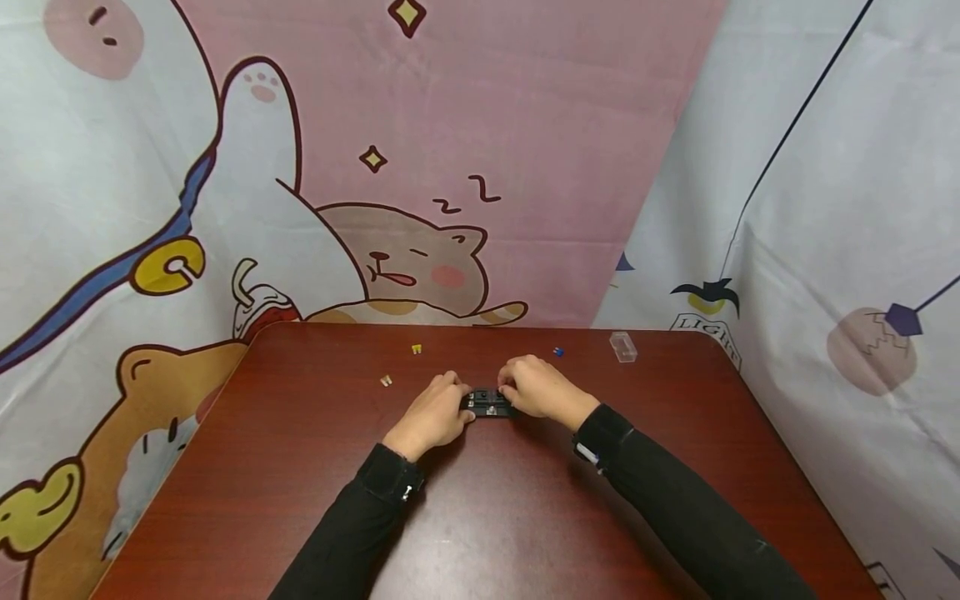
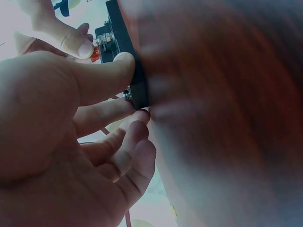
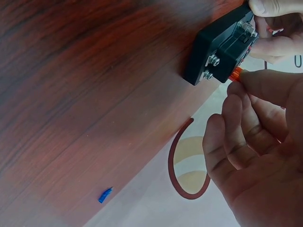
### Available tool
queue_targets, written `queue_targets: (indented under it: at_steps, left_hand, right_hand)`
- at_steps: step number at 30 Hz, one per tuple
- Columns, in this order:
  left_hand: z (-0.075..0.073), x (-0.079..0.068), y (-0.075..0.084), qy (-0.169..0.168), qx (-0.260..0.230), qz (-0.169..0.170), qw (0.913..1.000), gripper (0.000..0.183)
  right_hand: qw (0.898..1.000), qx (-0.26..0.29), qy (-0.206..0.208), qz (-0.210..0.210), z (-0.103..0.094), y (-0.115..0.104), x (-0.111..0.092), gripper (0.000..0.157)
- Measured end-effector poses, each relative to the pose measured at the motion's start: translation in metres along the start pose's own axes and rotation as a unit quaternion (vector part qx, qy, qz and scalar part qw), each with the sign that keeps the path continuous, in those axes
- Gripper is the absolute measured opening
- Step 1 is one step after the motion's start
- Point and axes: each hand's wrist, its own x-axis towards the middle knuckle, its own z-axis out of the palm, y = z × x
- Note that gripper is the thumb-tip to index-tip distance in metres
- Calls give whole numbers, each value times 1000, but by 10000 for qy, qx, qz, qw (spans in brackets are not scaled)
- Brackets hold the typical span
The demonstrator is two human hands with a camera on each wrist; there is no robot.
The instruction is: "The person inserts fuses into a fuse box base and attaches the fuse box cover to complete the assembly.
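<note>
In the head view a black fuse block (image 1: 489, 403) with metal screw terminals lies on the table between both hands. My left hand (image 1: 433, 417) grips its left end, the thumb (image 2: 111, 73) along the near side and fingers on the far side. My right hand (image 1: 540, 390) is over the block's right end. Between its thumb and index finger it pinches a small orange-red blade fuse (image 3: 235, 74). The fuse touches the block's top face; how deep it sits is hidden by the fingers. The right hand's other fingers are loosely bent beside the block.
On the brown table (image 1: 480, 517) lie a yellow blade fuse (image 1: 416, 349), a tan one (image 1: 386, 381) and a blue one (image 1: 558, 352). A clear plastic cover (image 1: 623, 347) lies near the far right edge. A printed cloth (image 1: 570, 167) hangs behind the table.
</note>
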Motion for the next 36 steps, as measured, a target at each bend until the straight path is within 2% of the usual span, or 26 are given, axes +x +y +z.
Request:
queue_targets:
  at_steps: [8,17,28,36]
  left_hand:
    - [-2,0,-1,65,-19,3,10000,40]
    - [-3,0,0,77,74,-15,9999,41]
    - [-4,-3,1,21,108,-53,9999,41]
    - [-1,-3,2,-75,106,-101,9999,43]
  right_hand:
    - [10000,9,64,-70,-1,2,3,9]
    - [9999,127,63,53,-1,0,7,9]
    - [9972,730,27,178,4,7,7,12]
    - [9955,904,276,-86,11,29,-5,8]
